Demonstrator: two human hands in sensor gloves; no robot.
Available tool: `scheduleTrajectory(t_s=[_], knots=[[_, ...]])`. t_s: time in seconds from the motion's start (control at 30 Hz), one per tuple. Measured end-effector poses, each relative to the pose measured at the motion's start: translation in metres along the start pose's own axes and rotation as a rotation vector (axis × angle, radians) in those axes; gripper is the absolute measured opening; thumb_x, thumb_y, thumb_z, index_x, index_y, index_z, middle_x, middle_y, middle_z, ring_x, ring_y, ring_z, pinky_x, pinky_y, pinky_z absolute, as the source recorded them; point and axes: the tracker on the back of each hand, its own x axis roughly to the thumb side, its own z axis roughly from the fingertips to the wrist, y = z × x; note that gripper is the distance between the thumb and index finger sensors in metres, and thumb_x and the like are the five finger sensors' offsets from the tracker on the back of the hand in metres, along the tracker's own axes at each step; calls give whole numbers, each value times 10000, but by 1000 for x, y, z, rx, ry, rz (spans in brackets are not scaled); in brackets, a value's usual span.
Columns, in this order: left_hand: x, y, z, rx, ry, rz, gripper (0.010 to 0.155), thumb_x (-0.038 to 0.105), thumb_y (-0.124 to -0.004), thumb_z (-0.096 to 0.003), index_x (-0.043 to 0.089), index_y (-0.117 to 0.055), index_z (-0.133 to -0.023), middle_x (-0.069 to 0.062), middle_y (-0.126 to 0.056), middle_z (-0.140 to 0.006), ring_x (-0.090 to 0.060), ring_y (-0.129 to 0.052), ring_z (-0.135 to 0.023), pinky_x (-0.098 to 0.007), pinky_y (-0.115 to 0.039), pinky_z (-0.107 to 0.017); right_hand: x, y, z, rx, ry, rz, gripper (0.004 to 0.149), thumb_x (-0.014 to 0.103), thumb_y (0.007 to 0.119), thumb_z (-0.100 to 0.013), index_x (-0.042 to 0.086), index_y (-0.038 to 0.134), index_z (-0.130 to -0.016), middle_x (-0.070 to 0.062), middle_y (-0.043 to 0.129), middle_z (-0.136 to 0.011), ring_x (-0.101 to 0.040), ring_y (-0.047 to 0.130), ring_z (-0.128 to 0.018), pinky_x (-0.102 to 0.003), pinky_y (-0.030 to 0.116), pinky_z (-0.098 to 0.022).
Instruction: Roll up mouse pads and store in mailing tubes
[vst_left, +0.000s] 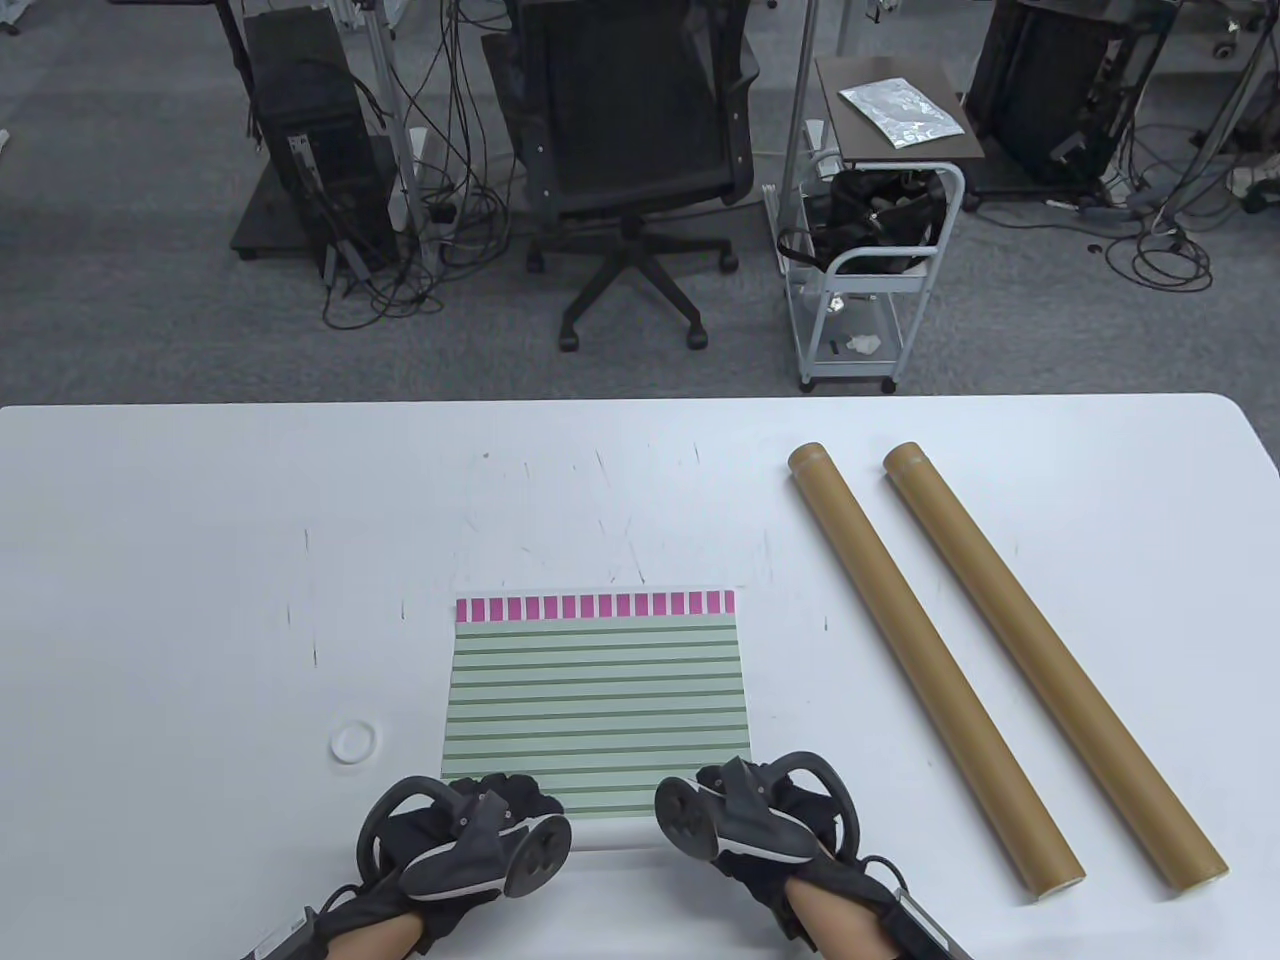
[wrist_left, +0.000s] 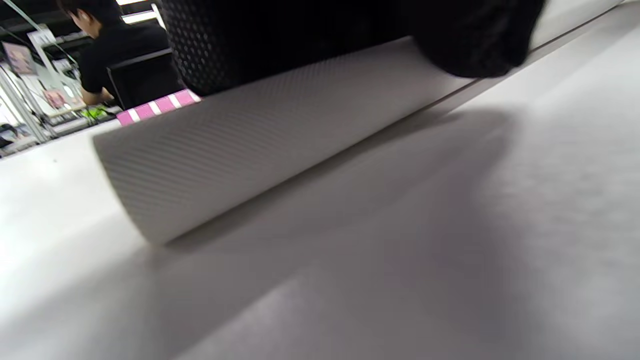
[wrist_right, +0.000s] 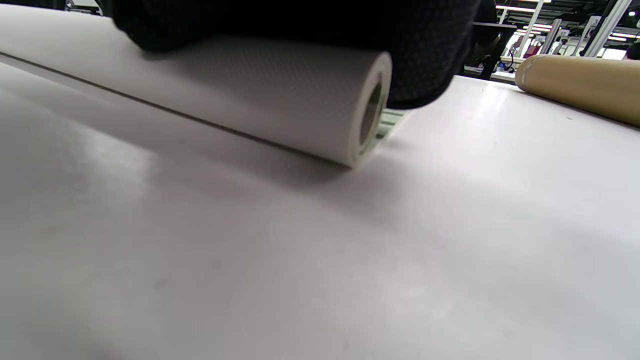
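Note:
A green-striped mouse pad (vst_left: 597, 690) with a pink-and-white far border lies flat on the white table (vst_left: 200, 520). Its near edge is rolled into a white roll (vst_left: 612, 833). My left hand (vst_left: 478, 822) rests on the roll's left part, my right hand (vst_left: 745, 812) on its right part. The left wrist view shows the textured white roll (wrist_left: 240, 150) under my gloved fingers (wrist_left: 350, 35). The right wrist view shows the roll's open right end (wrist_right: 370, 112) under my fingers (wrist_right: 420, 55). Two brown mailing tubes (vst_left: 925, 660) (vst_left: 1045, 655) lie diagonally to the right.
A small white ring-shaped cap (vst_left: 353, 742) lies on the table left of the pad. Beyond the far edge stand an office chair (vst_left: 630, 150) and a white cart (vst_left: 870, 250). One tube also shows in the right wrist view (wrist_right: 580, 87).

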Motion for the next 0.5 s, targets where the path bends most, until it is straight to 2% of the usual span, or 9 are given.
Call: scheduleTrajectory(t_s=[0.07,0.13,0.23,0.33,0.43,0.5], knots=[[-1,0,-2,-16,8,13,515,466,-747,-373,366,-726,-878,109,-833,-878,-113,-940,-742,-281,-844,-604,2,-1,3,13,3,13,507,350,645,-422,252,554,-911,29,761,-852,-216,869,-693,-382,768,-556],[-4,-2,-4,-23,20,47,500,436,-707,-387,374,-728,-882,112,-832,-888,-118,-934,-757,-288,-838,-613,9,-4,7,-23,-13,35,462,318,677,-432,275,594,-885,22,755,-865,-240,840,-734,-418,739,-591],[-10,-5,-8,-59,46,110,491,421,-668,-399,394,-718,-886,129,-781,-925,-131,-874,-821,-301,-804,-654,18,-3,9,15,-20,149,569,388,741,-396,245,596,-927,-3,733,-925,-261,822,-790,-443,724,-617],[-13,-6,-10,-63,75,105,484,419,-635,-411,409,-720,-888,116,-695,-969,-143,-796,-868,-297,-748,-702,17,2,7,-55,-2,153,543,350,757,-390,253,626,-908,5,773,-894,-243,859,-755,-432,750,-590],[-13,-6,-11,-56,79,84,482,423,-622,-414,417,-720,-885,119,-721,-934,-132,-819,-813,-270,-768,-659,14,1,5,-57,5,111,528,332,758,-384,251,669,-898,2,814,-873,-241,884,-732,-415,769,-570],[-14,-5,-10,-53,92,79,488,433,-621,-411,397,-723,-887,115,-824,-860,-128,-902,-723,-252,-820,-576,15,0,5,-65,10,119,520,325,758,-382,251,687,-891,-1,828,-866,-243,893,-725,-408,776,-560]])
